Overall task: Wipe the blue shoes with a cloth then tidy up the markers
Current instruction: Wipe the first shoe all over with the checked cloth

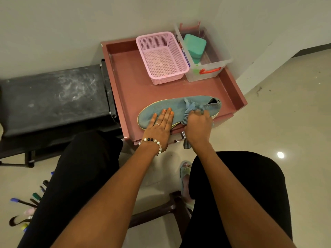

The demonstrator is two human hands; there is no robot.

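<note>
- I count one blue shoe (172, 109) in view, lying on its side along the near edge of the red counter (143, 86), toe to my left, opening to my right.
- One cloth (192, 109), blue-grey, bunched on the shoe just ahead of my right fingers; a tail of it hangs below that wrist.
- Markers (28, 203): several lie loose on the floor far to the left of my left fingers, beside my left leg; the leg partly covers them, so I cannot give an exact count.
- One pink basket (162, 58) stands well ahead of my fingers, at the back of the counter; touching its right side is one clear plastic box (204, 54) holding a green item.
- One black bench (53, 99) sits left of the counter.
- My left hand (160, 125) lies flat on the shoe's toe half, fingers (165, 114) straight and spread, pressing down.
- My right hand (197, 127) is curled tight round the cloth, knuckles up, over the shoe's heel half.
- Both forearms reach forward between my knees.
</note>
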